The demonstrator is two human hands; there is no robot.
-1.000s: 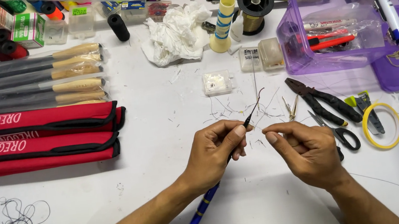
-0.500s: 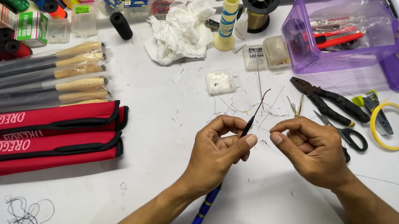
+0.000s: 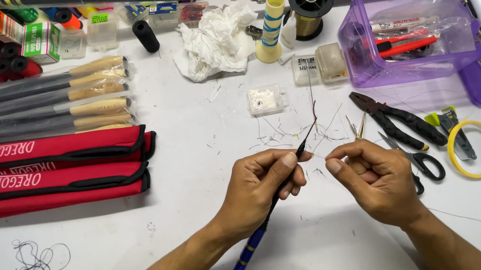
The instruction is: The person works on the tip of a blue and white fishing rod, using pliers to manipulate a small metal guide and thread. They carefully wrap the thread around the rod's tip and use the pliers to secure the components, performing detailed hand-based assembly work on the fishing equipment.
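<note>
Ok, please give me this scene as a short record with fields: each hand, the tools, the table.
left hand: pinches thin dark rod tip
right hand: pinches fine line, close to the rod tip
tools: black pliers, scissors, yellow tape ring
container: purple box
left side: red cases
surface: white table

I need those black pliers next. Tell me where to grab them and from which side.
Take the black pliers by the two long handles, which point down and right toward the scissors. Probably come from above, on the right hand side; the jaws face the purple box.
</note>
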